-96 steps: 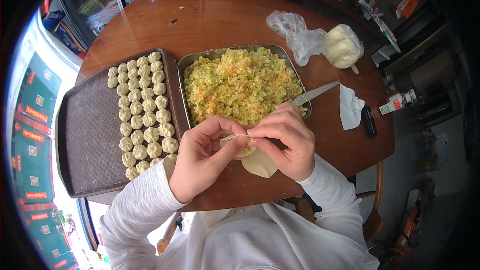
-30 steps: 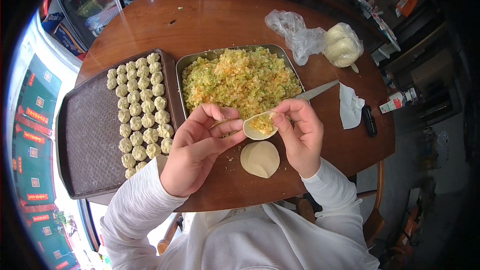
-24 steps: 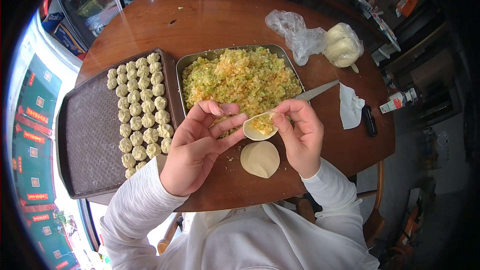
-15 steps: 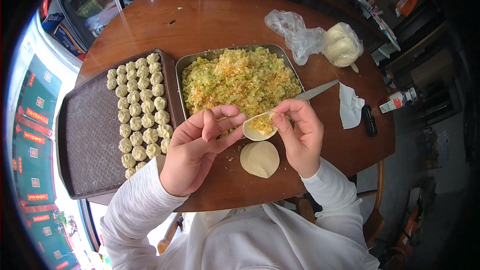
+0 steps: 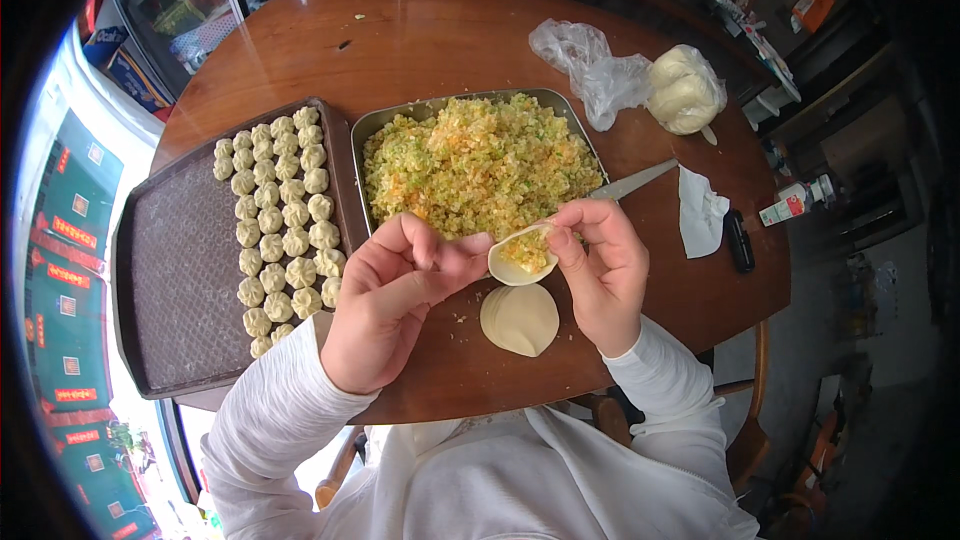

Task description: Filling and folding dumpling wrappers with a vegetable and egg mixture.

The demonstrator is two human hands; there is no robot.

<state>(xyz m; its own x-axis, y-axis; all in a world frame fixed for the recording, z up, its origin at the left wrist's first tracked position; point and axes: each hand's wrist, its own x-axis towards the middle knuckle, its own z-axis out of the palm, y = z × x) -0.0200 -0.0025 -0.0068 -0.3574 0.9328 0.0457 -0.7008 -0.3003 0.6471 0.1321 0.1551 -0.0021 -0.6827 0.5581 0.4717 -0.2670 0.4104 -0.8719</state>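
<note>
My left hand [image 5: 388, 305] and my right hand [image 5: 603, 268] hold one round dough wrapper [image 5: 521, 258] between them, just in front of the metal pan [image 5: 372, 130]. A spoonful of yellow-green filling lies in the wrapper, and its edges curl upward under my fingers. The pan is heaped with the same chopped filling [image 5: 478, 162]. A second stack of flat wrappers [image 5: 519, 319] lies on the table below my hands. A knife [image 5: 632, 180] rests against the pan's right rim.
A dark baking tray [image 5: 175, 270] at the left carries several rows of finished dumplings [image 5: 284, 230]. A lump of dough [image 5: 683, 90] in clear plastic, a crumpled napkin [image 5: 701, 210] and a small black object [image 5: 738, 240] lie at the right of the round wooden table [image 5: 440, 35].
My fingers have drawn closer round the filled wrapper and its edge curls up more. My left hand's fingers moved from spread to bent under it.
</note>
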